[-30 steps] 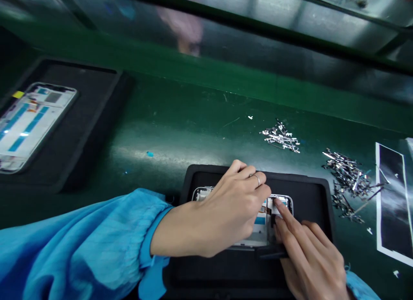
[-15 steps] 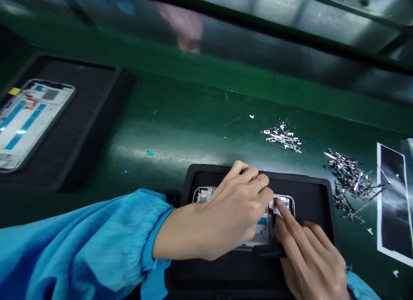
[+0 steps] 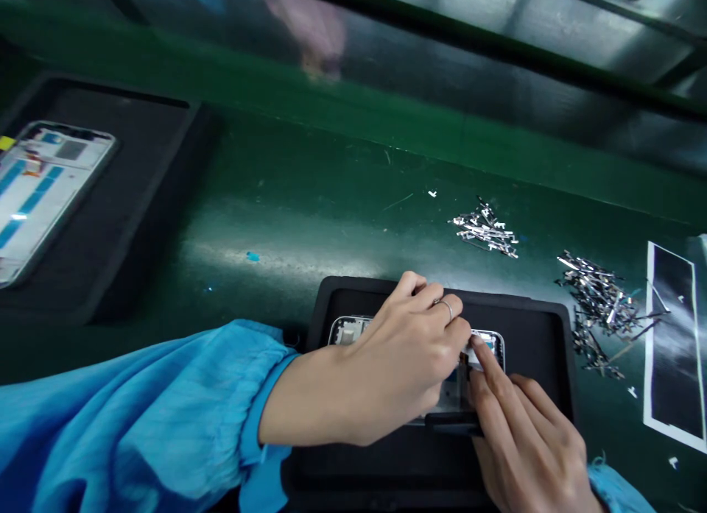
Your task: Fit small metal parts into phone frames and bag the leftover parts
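Note:
A silver-rimmed phone frame [image 3: 349,332] lies in a black foam tray [image 3: 530,329], partly covered by both hands. My left hand [image 3: 398,358], with a ring on one finger, reaches across the frame. Its fingers are curled together near the frame's right end, and whatever they pinch is hidden. My right hand [image 3: 524,432] comes in from the lower right, its index fingertip pressed onto the frame beside the left fingers. A dark, slim tool [image 3: 454,424] sticks out to the left from under the right hand, its full shape hidden. The two hands' fingertips nearly meet.
On the left, another phone frame [image 3: 38,189] with blue strips lies in a second black tray [image 3: 143,145]. Small metallic strips form two piles [image 3: 486,230] on the green bench [image 3: 298,204]. A white-bordered black sheet [image 3: 677,344] lies at the right.
The view has shifted slightly, so the left tray sits farther left. Both hands stay on the phone frame; the dark tool's end has moved slightly left.

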### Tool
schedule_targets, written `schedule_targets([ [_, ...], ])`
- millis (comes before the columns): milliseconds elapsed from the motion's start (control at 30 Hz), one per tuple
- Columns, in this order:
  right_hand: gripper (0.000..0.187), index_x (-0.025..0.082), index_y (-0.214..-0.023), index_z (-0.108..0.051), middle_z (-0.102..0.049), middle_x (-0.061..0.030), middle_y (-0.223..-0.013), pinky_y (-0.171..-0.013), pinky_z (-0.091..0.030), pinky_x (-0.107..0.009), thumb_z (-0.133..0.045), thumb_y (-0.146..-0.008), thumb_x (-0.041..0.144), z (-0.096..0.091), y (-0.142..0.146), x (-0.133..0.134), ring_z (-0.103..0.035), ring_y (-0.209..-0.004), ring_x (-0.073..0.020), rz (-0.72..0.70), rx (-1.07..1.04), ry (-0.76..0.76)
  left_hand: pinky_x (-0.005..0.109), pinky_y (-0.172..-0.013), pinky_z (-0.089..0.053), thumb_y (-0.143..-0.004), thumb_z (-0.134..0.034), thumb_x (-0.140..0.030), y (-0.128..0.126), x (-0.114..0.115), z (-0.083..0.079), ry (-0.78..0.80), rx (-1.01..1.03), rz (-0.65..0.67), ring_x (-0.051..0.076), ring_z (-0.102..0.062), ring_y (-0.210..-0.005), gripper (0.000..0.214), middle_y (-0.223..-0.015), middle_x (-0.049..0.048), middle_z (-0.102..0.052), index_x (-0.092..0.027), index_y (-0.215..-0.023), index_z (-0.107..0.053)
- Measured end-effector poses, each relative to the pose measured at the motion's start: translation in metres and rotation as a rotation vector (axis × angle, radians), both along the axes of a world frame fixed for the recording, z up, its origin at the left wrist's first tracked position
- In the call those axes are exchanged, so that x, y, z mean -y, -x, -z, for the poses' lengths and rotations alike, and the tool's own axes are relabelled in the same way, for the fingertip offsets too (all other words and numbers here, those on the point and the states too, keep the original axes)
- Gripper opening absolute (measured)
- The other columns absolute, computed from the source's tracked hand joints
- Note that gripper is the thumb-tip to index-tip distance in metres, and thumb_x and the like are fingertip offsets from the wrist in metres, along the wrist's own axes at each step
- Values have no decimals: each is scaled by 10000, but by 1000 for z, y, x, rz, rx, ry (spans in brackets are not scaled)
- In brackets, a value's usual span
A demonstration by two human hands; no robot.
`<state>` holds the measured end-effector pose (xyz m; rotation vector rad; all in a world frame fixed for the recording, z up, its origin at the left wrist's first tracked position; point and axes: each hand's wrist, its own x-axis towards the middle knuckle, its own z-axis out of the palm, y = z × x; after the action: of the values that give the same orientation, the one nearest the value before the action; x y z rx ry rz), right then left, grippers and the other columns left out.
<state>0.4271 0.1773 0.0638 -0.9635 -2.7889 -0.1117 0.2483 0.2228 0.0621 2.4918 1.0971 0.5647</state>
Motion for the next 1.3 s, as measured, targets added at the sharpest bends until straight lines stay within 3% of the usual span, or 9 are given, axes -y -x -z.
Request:
schedule_targets([
  [267,248,-18,-904,-559,-604,-283,-980,-580,-497,-332,-370,-745,-44,5,4,0,-641,-815,-271,55,-169,-19,317,-645,-309,-779,-375,-42,-1,1,-3,-44,-66,-21,160,-361,-613,209,-661,43,-472,-119,-659,-528],
  [533,262,-6,-892,-562,-621,-266,-952,-593,-511,-337,-350,-743,-41,4,4,1,-644,-814,-277,45,-104,-64,327,-645,-337,-764,-364,-40,-3,2,-3,-61,-61,-21,162,-373,-607,193,-655,36,-454,-130,-664,-503],
  [733,247,5,-878,-543,-624,-282,-920,-562,-504,-317,-350,-733,-45,-3,5,-6,-621,-898,-286,40,-170,-19,347,-654,-371,-634,-382,13,-1,2,-2,-139,-133,53,191,-415,-652,223,-718,61,-472,-107,-776,-506],
  [933,226,6,-879,-538,-633,-281,-879,-585,-512,-331,-366,-739,-39,3,5,-6,-623,-891,-279,19,-213,-62,313,-614,-405,-808,-344,-21,2,0,0,-359,-46,70,151,-406,-548,250,-623,48,-515,-86,-770,-582],
  [1067,253,-21,-913,-540,-592,-320,-964,-578,-508,-355,-376,-724,-57,8,3,-2,-605,-925,-306,21,-229,-28,320,-670,-412,-814,-348,-26,5,1,6,-461,40,61,144,-394,-532,295,-580,46,-529,-90,-675,-600],
  [1167,257,-30,-908,-545,-583,-328,-978,-572,-503,-361,-370,-722,-64,9,3,1,-608,-912,-313,23,-224,-20,323,-654,-391,-805,-371,-32,5,3,9,-416,42,23,158,-423,-590,264,-654,68,-561,-84,-703,-609],
  [1300,271,-33,-942,-544,-562,-326,-1031,-585,-498,-366,-375,-731,-61,11,3,2,-595,-939,-311,27,-218,3,310,-605,-345,-813,-369,-61,4,2,10,-171,23,-80,166,-429,-637,258,-705,76,-551,-101,-687,-590],
])
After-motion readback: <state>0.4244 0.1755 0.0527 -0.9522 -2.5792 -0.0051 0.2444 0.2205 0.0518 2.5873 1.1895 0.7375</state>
